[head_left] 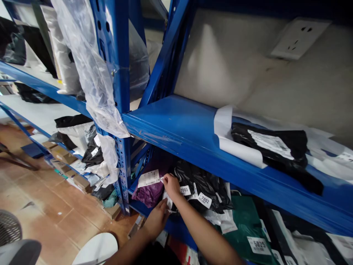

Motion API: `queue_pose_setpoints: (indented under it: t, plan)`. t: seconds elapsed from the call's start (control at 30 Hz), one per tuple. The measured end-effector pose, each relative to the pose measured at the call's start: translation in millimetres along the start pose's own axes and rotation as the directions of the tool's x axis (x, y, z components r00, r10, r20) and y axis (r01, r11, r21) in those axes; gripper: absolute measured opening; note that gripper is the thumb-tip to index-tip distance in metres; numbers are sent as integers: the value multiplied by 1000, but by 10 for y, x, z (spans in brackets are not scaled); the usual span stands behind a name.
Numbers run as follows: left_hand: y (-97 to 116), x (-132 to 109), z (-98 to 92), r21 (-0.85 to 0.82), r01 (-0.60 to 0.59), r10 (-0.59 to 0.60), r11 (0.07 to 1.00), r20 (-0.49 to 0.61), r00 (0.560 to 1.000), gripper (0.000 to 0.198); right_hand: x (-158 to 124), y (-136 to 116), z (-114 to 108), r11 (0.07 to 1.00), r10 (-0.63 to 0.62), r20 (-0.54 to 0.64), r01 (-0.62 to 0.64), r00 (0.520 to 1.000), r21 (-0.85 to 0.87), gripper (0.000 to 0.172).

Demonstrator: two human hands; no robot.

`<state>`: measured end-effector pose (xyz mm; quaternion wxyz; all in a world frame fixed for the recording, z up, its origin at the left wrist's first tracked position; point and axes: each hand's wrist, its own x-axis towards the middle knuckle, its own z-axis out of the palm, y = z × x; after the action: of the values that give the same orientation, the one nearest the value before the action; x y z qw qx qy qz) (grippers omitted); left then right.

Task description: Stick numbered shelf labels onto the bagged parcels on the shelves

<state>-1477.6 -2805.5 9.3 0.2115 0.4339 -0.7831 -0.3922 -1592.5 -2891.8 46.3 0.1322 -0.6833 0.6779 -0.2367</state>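
A purple plastic mailing bag (150, 194) lies on the lower shelf, with a printed white shipping label (149, 178) on top. My right hand (171, 186) is closed in a pinch at the label's right end, on a small white piece of paper. Just below it, my left hand (156, 220) is closed, its fingertips at a white sticker sheet (167, 200) partly covered by my hands. Right of them lie black plastic mailing bags (193, 175) with white number stickers, one reading 7002 (204, 200).
Above my hands juts the edge of a blue metal shelf (171, 117), bearing a black parcel (271, 143). A blue upright post (121, 73) with hanging clear plastic (85, 62) stands left. A green parcel (245, 217) lies right, and a white round stool top (96, 248) is below.
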Motion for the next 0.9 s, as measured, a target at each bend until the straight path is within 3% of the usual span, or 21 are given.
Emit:
queue_pose_setpoints:
  t: [0.1, 0.2, 0.27, 0.37, 0.47, 0.57, 0.67, 0.77, 0.9]
  plan:
    - [-10, 56, -23, 103, -47, 48, 994, -3, 999, 23, -40, 39, 53, 990, -55, -36, 59, 998, 127, 10]
    - [42, 106, -55, 308, -124, 162, 943, -102, 982, 17, -30, 93, 79, 965, -64, -78, 82, 995, 250, 12]
    - [110, 123, -81, 395, -110, 182, 912, -149, 972, 18, 6, 118, 88, 945, -63, -90, 88, 994, 315, 15]
    - [205, 110, -113, 384, 21, 33, 923, -135, 990, 19, 35, 135, 78, 913, -117, -39, 123, 992, 388, 12]
    - [246, 53, -121, 343, 124, -104, 931, -74, 992, 24, -30, 141, 14, 886, -218, 51, 176, 975, 428, 29]
    - [265, -22, -115, 334, 143, -136, 932, -44, 990, 27, -167, 141, -96, 919, -341, 181, 287, 922, 270, 54]
    - [306, -82, -112, 314, 175, -175, 933, -29, 984, 28, -297, 135, -188, 895, -379, 377, 439, 845, -84, 76]
    - [354, -109, -103, 270, 224, -230, 937, -6, 973, 31, -379, 138, -228, 807, -337, 491, 515, 803, -289, 81]
    - [394, -115, -73, 218, 257, -260, 942, -17, 966, 31, -416, 169, -236, 769, -315, 554, 549, 771, -326, 80]
